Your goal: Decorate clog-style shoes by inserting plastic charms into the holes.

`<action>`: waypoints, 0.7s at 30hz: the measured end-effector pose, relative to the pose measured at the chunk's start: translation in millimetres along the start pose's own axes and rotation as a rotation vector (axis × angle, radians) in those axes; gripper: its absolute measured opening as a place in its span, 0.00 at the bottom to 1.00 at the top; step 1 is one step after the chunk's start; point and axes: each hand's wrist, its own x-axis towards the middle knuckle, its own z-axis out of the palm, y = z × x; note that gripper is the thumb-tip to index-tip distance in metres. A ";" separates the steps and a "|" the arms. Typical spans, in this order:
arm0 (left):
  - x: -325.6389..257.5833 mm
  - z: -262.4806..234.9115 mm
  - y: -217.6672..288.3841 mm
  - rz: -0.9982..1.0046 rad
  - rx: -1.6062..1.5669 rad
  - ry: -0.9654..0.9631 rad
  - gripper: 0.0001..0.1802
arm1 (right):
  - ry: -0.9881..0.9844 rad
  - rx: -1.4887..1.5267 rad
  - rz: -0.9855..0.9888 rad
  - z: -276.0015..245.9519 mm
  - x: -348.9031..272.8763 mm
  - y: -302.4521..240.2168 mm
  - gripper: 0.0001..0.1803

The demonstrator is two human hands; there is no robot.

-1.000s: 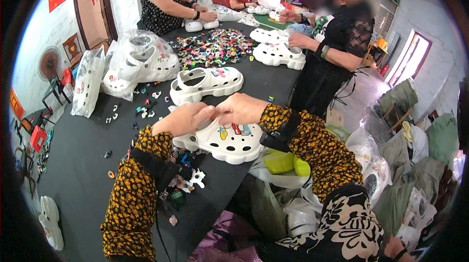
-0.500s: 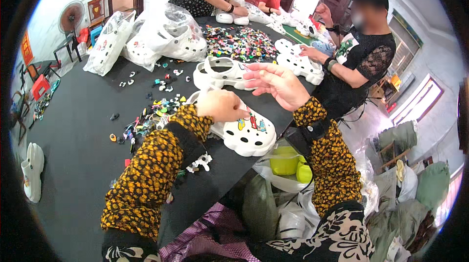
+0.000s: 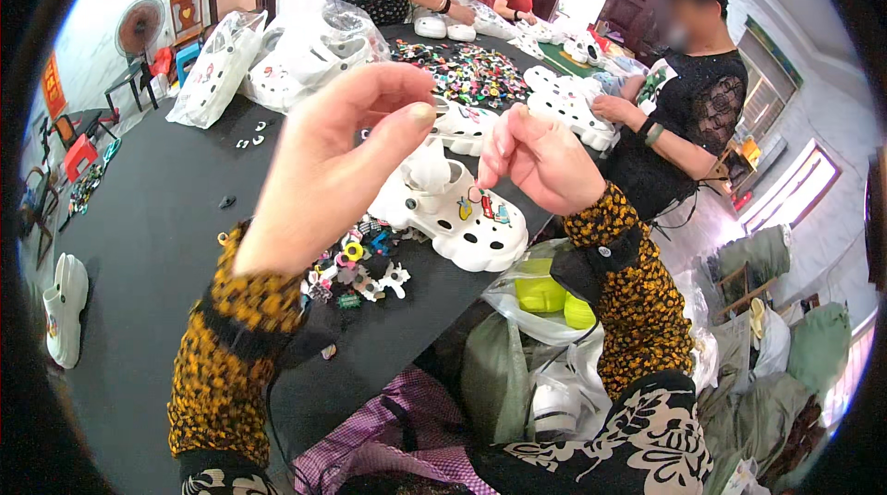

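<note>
My left hand [image 3: 333,158] is raised over the table, its thumb and curled fingers apart with nothing visible between them. To its right, my right hand [image 3: 545,162] hovers with thumb and fingertips pinched together; whatever they hold, if anything, is too small to make out. Below both hands lies a white clog [image 3: 467,246], its toe toward the lower right and several colourful charms [image 3: 490,209] on its upper. Another white clog [image 3: 462,130] sits just behind, partly hidden by my hands. Near my left forearm is a small heap of loose charms [image 3: 356,264].
A large pile of charms [image 3: 462,75] covers the far part of the black table [image 3: 166,246]. Bagged clogs [image 3: 217,70] stand far left, a single clog [image 3: 65,310] near left. A co-worker [image 3: 684,107] handles clogs at right; two others work behind. Bags [image 3: 517,347] hang below the edge.
My left hand has lifted off the near clog and moved up and left. My right hand has come down slightly, still pinched. The co-worker at right has lowered a raised hand to the clogs.
</note>
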 end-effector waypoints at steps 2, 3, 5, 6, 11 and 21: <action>-12.7 -4.7 38.6 -0.011 -0.129 -0.021 0.17 | 0.020 -0.063 -0.006 11.2 -7.0 -8.5 0.21; -19.8 -5.4 44.0 0.054 -0.143 0.027 0.21 | 0.046 -0.176 -0.006 15.8 -8.8 -9.8 0.21; -24.7 -25.1 36.5 0.294 -0.091 -0.047 0.29 | 0.118 -0.383 0.036 16.1 -14.8 -15.1 0.21; -26.9 -27.8 44.1 0.300 -0.102 -0.047 0.34 | 0.123 -0.388 0.037 15.5 -19.4 -19.3 0.21; -43.4 -46.2 98.2 0.020 0.394 0.131 0.44 | -0.027 -1.010 -0.065 62.2 -25.3 -27.8 0.12; -60.4 -68.3 84.2 0.103 0.451 0.181 0.44 | -0.196 -1.288 -0.938 183.2 -48.0 -29.1 0.10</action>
